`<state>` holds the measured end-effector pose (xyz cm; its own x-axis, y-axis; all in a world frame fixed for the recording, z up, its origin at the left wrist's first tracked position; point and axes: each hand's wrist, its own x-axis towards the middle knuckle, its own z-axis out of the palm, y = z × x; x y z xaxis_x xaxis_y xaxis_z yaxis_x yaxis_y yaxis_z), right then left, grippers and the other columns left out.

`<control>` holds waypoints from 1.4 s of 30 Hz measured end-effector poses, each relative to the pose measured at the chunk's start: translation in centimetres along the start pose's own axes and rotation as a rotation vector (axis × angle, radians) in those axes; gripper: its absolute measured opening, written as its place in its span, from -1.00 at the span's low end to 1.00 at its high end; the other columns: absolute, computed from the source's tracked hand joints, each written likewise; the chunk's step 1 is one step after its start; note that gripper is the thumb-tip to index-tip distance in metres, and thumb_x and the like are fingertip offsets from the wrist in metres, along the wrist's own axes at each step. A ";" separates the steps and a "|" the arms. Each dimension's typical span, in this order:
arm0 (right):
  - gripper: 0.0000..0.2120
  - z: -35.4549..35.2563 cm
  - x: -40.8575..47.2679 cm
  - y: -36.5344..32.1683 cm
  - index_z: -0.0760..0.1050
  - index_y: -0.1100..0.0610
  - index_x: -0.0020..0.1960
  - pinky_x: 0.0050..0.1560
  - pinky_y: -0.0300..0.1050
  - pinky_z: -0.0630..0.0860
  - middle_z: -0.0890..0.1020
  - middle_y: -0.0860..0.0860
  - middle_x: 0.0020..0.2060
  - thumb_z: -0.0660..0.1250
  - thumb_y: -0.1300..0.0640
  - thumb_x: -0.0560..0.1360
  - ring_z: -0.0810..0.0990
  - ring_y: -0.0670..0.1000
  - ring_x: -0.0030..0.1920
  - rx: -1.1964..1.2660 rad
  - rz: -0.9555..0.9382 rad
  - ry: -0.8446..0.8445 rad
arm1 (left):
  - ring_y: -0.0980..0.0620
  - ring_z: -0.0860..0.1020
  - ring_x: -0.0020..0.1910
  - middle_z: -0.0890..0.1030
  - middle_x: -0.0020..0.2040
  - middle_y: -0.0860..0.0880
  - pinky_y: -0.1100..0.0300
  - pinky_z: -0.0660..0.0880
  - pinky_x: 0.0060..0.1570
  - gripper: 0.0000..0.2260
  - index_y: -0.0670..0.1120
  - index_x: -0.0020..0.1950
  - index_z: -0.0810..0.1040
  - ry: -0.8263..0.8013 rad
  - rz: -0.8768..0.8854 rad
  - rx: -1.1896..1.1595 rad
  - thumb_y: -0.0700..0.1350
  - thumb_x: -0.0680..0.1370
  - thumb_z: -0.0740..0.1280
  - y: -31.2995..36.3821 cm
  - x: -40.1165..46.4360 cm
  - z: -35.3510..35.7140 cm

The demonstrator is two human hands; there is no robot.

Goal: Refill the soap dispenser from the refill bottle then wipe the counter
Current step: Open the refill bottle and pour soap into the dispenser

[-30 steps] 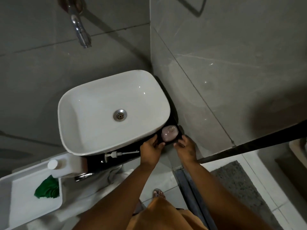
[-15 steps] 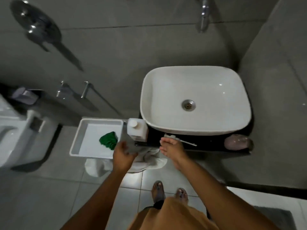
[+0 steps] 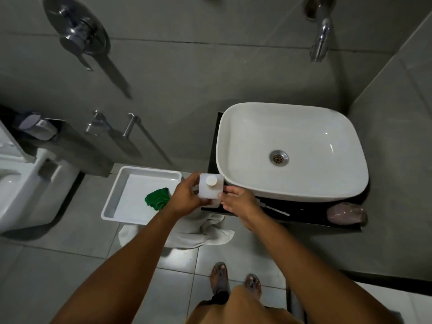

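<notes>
A white square refill bottle point(image 3: 209, 188) with a round white cap stands at the left end of the black counter point(image 3: 304, 212). My left hand point(image 3: 185, 198) grips its left side. My right hand point(image 3: 240, 202) touches its right side with the fingertips. A pinkish soap dispenser body point(image 3: 346, 213) sits at the counter's right end without its pump. The white pump with its tube point(image 3: 275, 209) lies flat on the counter in front of the basin. A green cloth point(image 3: 157, 198) lies in a white tray point(image 3: 121, 183) left of the counter.
A white basin point(image 3: 292, 150) fills most of the counter, with a chrome tap point(image 3: 320, 40) on the wall above it. A white towel point(image 3: 198, 232) hangs below the counter. A toilet point(image 3: 23, 178) stands at the far left. My feet point(image 3: 233, 281) are on the tiled floor.
Both hands left the soap dispenser at the right end and moved left. They now close around the refill bottle. The view swung left too.
</notes>
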<state>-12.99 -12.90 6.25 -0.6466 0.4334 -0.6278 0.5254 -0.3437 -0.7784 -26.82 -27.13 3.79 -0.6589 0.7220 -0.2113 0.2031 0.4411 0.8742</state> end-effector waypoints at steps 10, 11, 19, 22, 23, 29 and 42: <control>-0.46 -0.8 -5.2 -11.2 0.66 0.04 -0.02 -0.15 -0.07 0.60 0.68 0.02 -0.19 0.31 -0.39 0.33 0.63 0.05 -0.17 -1.142 -0.634 0.174 | 0.32 0.64 0.06 0.63 0.06 0.43 0.37 0.62 -0.05 -0.36 0.48 0.14 0.49 0.046 0.093 0.025 0.08 0.20 0.69 5.4 -2.6 -0.6; -0.57 -1.0 -5.4 -12.0 0.67 0.05 0.01 -0.13 -0.07 0.58 0.67 0.02 -0.16 0.35 -0.27 0.38 0.62 0.05 -0.12 -1.201 -0.657 0.102 | 0.34 0.63 0.04 0.63 0.03 0.44 0.39 0.61 -0.07 -0.37 0.46 0.14 0.50 0.047 0.097 0.033 0.11 0.18 0.68 5.8 -2.7 -0.6; -0.43 -3.5 -7.5 -14.6 0.54 0.00 0.25 -0.18 -0.11 0.51 0.65 -0.03 -0.02 0.40 -0.29 0.36 0.55 -0.04 -0.08 -1.282 -0.789 -0.044 | 0.35 0.61 0.04 0.64 0.08 0.28 0.47 0.55 -0.12 -0.32 0.16 0.27 0.53 0.061 0.119 0.053 0.06 0.21 0.70 8.1 -3.3 -1.3; -0.65 -3.6 -8.2 -15.0 0.60 -0.09 0.19 -0.08 -0.07 0.56 0.59 -0.07 0.00 0.37 0.05 0.41 0.55 -0.05 -0.01 -1.287 -0.807 -0.207 | 0.21 0.64 0.10 0.67 0.12 0.15 0.31 0.63 -0.03 -0.33 0.09 0.29 0.55 0.059 0.119 0.054 -0.02 0.24 0.72 8.3 -3.5 -1.1; -0.57 -3.8 -8.4 -14.9 0.56 -0.13 0.26 -0.03 -0.09 0.54 0.56 -0.08 0.06 0.37 0.06 0.39 0.53 -0.07 0.04 -1.272 -0.826 -0.255 | 0.18 0.65 0.10 0.68 0.12 0.13 0.27 0.65 -0.01 -0.33 0.07 0.29 0.56 0.062 0.123 0.050 -0.03 0.23 0.72 8.4 -3.6 -1.0; -0.65 -4.0 -9.3 -14.8 0.61 -0.12 0.18 0.00 0.00 0.57 0.55 -0.12 0.09 0.35 0.05 0.41 0.54 -0.06 0.06 -1.267 -0.890 -0.225 | 0.15 0.66 0.08 0.69 0.11 0.08 0.26 0.66 -0.03 -0.36 0.04 0.26 0.58 0.068 0.121 0.033 -0.09 0.24 0.72 8.7 -4.2 -0.6; -0.74 -5.1 -9.4 -15.6 0.47 -0.14 -0.03 -0.15 -0.10 0.52 0.53 -0.22 -0.10 0.41 0.06 0.33 0.43 -0.15 -0.09 -1.208 -1.076 -0.134 | 0.16 0.65 0.13 0.68 0.14 0.13 0.22 0.67 0.00 -0.33 0.07 0.30 0.56 0.079 0.114 0.050 -0.01 0.23 0.69 8.2 -4.6 -0.3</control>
<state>-12.27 -7.32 24.29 -0.9895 -0.0658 0.1285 -0.1141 0.9017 -0.4171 -22.37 -26.98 12.02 -0.6837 0.7259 -0.0752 0.3142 0.3858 0.8675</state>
